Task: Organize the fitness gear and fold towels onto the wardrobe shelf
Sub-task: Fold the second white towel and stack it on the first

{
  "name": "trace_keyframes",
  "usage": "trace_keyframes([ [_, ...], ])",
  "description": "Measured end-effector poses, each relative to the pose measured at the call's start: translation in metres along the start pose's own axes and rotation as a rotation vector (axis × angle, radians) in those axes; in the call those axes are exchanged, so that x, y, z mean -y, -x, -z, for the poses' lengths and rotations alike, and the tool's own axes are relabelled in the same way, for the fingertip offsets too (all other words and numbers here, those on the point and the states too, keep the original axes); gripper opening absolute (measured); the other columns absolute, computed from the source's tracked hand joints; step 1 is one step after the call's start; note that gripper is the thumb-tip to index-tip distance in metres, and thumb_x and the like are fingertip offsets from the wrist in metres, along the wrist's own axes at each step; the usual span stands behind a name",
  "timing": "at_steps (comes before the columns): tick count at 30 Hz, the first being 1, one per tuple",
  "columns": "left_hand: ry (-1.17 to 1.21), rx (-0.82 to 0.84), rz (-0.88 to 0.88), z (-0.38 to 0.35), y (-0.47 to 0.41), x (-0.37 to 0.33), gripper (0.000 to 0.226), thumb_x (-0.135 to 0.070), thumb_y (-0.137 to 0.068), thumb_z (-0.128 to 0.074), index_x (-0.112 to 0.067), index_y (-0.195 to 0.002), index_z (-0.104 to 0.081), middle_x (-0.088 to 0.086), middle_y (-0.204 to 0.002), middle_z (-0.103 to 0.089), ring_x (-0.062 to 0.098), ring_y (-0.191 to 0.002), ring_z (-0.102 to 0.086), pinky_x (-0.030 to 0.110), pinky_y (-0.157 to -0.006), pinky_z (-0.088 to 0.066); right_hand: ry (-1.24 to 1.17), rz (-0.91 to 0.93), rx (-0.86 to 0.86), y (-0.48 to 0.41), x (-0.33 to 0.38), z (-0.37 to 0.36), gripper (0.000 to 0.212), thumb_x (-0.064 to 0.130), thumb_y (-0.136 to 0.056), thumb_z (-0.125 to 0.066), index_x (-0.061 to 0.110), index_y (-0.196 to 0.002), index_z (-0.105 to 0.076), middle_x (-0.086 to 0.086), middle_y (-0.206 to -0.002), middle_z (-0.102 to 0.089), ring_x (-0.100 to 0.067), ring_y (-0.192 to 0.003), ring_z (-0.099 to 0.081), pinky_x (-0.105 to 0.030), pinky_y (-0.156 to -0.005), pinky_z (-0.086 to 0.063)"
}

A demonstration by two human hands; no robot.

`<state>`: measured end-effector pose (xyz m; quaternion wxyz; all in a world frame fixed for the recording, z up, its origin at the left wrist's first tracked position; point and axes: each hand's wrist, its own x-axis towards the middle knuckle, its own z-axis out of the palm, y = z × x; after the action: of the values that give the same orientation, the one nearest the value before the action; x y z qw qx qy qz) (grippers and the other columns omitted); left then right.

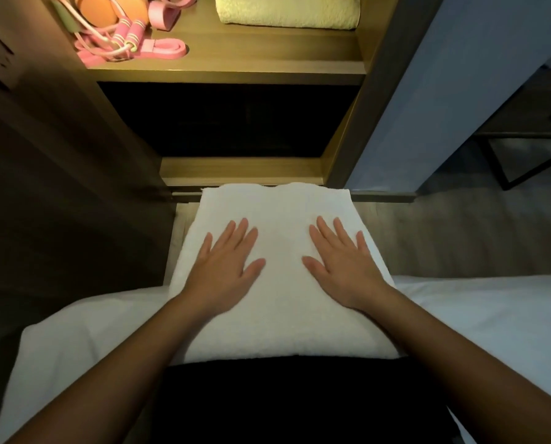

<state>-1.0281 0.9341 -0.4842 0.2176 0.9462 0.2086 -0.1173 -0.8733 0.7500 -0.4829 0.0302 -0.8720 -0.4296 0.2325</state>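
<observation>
A white towel point(280, 213), folded into a thick rectangle, lies on the edge of the bed in front of me. My left hand point(224, 264) rests flat on its left half, fingers spread. My right hand point(343, 262) presses flat on its right half, fingers spread too. On the lit wardrobe shelf point(235, 64) above lie a folded pale-yellow towel point(287, 11) at the right and pink fitness gear at the left: a skipping rope point(123, 38), a resistance band point(168, 48) and an orange round piece point(103, 9).
The white bed sheet point(479, 318) spreads to both sides of the towel. Below the lit shelf is a dark open compartment point(229, 120). A pale wardrobe door point(460, 91) stands open at the right. A dark metal-framed table point(524, 155) stands at far right.
</observation>
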Motion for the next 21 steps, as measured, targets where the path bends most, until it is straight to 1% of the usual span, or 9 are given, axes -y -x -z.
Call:
trace_keyframes([
  [2, 0.015, 0.003, 0.073, -0.001, 0.007, 0.006, 0.079, -0.069, -0.084, -0.003, -0.033, -0.155, 0.001, -0.01, -0.161, 0.015, 0.011, -0.147, 0.017, 0.043, -0.12, 0.006, -0.027, -0.042, -0.006, 0.008, -0.009, -0.001, 0.082, 0.07, -0.083, 0.002, 0.029, -0.154, 0.008, 0.008, -0.161, 0.015, -0.019, -0.148, 0.016, -0.049, -0.118, 0.008],
  [6, 0.088, 0.023, 0.182, -0.001, 0.026, 0.023, 0.085, -0.072, -0.08, -0.002, -0.032, -0.155, 0.004, -0.006, -0.162, 0.014, 0.014, -0.148, 0.015, 0.043, -0.12, 0.002, -0.093, -0.117, 0.024, 0.028, -0.03, -0.003, 0.076, 0.067, -0.092, -0.006, 0.027, -0.154, 0.01, 0.007, -0.162, 0.016, -0.019, -0.149, 0.013, -0.051, -0.12, 0.001],
  [9, 0.067, 0.032, 0.263, 0.005, 0.032, 0.023, 0.084, -0.071, -0.086, -0.004, -0.025, -0.155, 0.005, 0.0, -0.163, 0.013, 0.018, -0.148, 0.014, 0.045, -0.119, 0.003, -0.067, -0.2, 0.025, 0.035, -0.032, 0.002, 0.074, 0.063, -0.095, -0.009, 0.022, -0.155, 0.008, 0.002, -0.163, 0.013, -0.022, -0.149, 0.011, -0.052, -0.118, 0.004],
  [10, 0.042, -0.004, 0.222, 0.006, 0.031, 0.016, 0.081, -0.07, -0.09, -0.007, -0.023, -0.155, 0.004, 0.0, -0.162, 0.013, 0.017, -0.148, 0.016, 0.044, -0.119, 0.005, -0.036, -0.183, -0.015, 0.036, -0.025, 0.003, 0.073, 0.062, -0.096, -0.009, 0.02, -0.155, 0.006, 0.0, -0.163, 0.012, -0.023, -0.149, 0.011, -0.05, -0.117, 0.006],
  [12, 0.019, -0.048, 0.044, 0.005, 0.031, -0.005, 0.079, -0.068, -0.091, -0.009, -0.024, -0.155, 0.003, -0.005, -0.161, 0.014, 0.012, -0.147, 0.017, 0.041, -0.118, 0.009, -0.009, -0.027, -0.087, 0.04, -0.002, 0.002, 0.074, 0.061, -0.095, -0.008, 0.019, -0.155, 0.005, 0.001, -0.162, 0.013, -0.02, -0.148, 0.014, -0.043, -0.114, 0.013],
  [14, -0.074, 0.002, -0.085, -0.003, 0.036, -0.022, 0.076, -0.067, -0.092, -0.006, -0.025, -0.155, 0.003, -0.008, -0.162, 0.014, 0.01, -0.147, 0.017, 0.039, -0.117, 0.011, 0.023, 0.143, -0.046, 0.05, 0.019, -0.005, 0.077, 0.065, -0.092, -0.002, 0.021, -0.155, 0.005, 0.004, -0.161, 0.015, -0.016, -0.147, 0.017, -0.041, -0.113, 0.017],
  [16, -0.159, 0.035, -0.099, -0.009, 0.042, -0.022, 0.076, -0.066, -0.09, -0.003, -0.026, -0.155, 0.002, -0.01, -0.162, 0.014, 0.01, -0.148, 0.016, 0.04, -0.119, 0.011, 0.102, 0.2, 0.008, 0.061, 0.022, -0.01, 0.08, 0.067, -0.088, 0.003, 0.024, -0.155, 0.006, 0.008, -0.16, 0.016, -0.014, -0.147, 0.019, -0.041, -0.115, 0.017],
  [18, -0.156, 0.028, -0.1, -0.007, 0.048, -0.013, 0.079, -0.068, -0.087, 0.0, -0.029, -0.155, 0.001, -0.012, -0.161, 0.015, 0.009, -0.147, 0.017, 0.042, -0.121, 0.008, 0.124, 0.195, -0.003, 0.067, 0.011, -0.01, 0.08, 0.067, -0.087, 0.003, 0.025, -0.155, 0.007, 0.011, -0.158, 0.02, -0.012, -0.147, 0.02, -0.042, -0.117, 0.016],
  [21, -0.135, 0.027, -0.15, -0.005, 0.058, -0.002, 0.076, -0.069, -0.089, 0.001, -0.031, -0.155, 0.003, -0.015, -0.16, 0.018, 0.005, -0.146, 0.02, 0.04, -0.121, 0.008, 0.102, 0.206, -0.015, 0.078, -0.008, -0.008, 0.08, 0.071, -0.087, 0.003, 0.027, -0.154, 0.009, 0.015, -0.155, 0.024, -0.01, -0.145, 0.023, -0.041, -0.119, 0.013],
])
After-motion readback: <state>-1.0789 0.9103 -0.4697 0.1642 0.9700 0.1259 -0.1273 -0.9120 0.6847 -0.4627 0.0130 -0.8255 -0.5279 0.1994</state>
